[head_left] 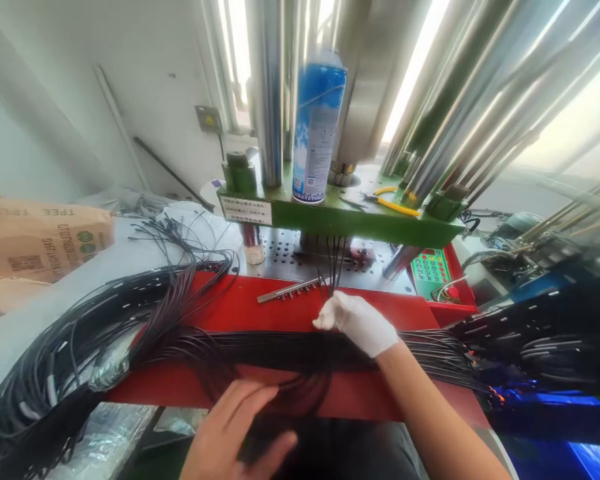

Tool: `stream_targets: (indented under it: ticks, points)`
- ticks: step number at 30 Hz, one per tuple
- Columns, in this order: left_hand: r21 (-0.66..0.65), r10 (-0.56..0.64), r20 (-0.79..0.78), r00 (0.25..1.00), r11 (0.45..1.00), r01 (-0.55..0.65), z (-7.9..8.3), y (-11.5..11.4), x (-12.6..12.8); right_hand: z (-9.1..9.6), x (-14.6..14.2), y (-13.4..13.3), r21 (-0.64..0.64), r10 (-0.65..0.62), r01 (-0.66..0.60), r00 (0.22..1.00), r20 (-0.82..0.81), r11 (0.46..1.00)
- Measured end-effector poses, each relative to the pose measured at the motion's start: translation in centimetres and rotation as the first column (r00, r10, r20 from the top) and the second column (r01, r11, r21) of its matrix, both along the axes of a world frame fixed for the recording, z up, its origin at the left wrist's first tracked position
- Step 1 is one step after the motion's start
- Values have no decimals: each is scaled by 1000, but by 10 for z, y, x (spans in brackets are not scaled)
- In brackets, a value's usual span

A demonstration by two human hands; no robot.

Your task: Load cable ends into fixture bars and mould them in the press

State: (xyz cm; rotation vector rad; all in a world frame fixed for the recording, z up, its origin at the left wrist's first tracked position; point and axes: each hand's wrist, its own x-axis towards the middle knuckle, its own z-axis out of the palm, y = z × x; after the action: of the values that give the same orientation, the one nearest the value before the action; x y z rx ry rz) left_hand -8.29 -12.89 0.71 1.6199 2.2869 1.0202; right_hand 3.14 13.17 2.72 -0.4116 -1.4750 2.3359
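The cables (280,350) lie as a flat black bundle across the red table (260,310). Their long axis runs left to right, from a loose coil at the near left to a tangle at the right. The gloved right hand (357,323) rests on top of the bundle at its far edge. Its fingertips are drawn together on a few thin wires (334,267) that rise straight away from it, toward the far side, into the green press (340,220). These wires stand crosswise to the bundle, and a pin bar (290,290) lies just to their left. The bare left hand (235,433) is at the near edge, left of the right hand and well apart from the wires. It is curled loosely around a loop of cables, fingers over and thumb under, though blur hides how firmly it holds. The right hand is much the nearer to the press.
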Motion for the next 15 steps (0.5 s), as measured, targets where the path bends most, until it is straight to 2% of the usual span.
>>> stream_targets:
  ticks: [2,4,6,7,8,9,10,11,13,15]
  points:
    - [52,-71,-169,983,995,81,-4,16,4,26,-4,-16,2,-41,41,994,-103,999]
    - [-18,-123,-208,970,992,122,-3,35,4,61,-2,-24,-29,-133,130,964,-230,991]
    - [-97,-111,-115,987,990,100,8,53,-5,93,3,-22,-63,-237,229,917,-321,971]
    - [-129,-103,-37,994,987,98,19,59,-13,104,6,-19,-57,-262,258,903,-339,964]
    - [-165,-136,70,988,975,146,32,65,-24,112,9,-14,-33,-268,274,901,-341,961]
    - [-190,-217,175,960,950,249,48,70,-39,115,12,-8,3,-265,282,906,-331,959]
    - [-202,-254,195,947,935,292,65,74,-57,113,14,-2,44,-266,293,911,-314,955]
    - [-231,-240,144,960,935,268,82,78,-77,109,16,5,89,-276,313,916,-290,945]
    - [-256,-67,-158,985,966,25,109,89,-126,91,17,19,257,-355,397,914,-195,881]
    - [-252,96,-441,892,941,-226,121,103,-177,67,15,30,563,-451,381,892,-17,733]
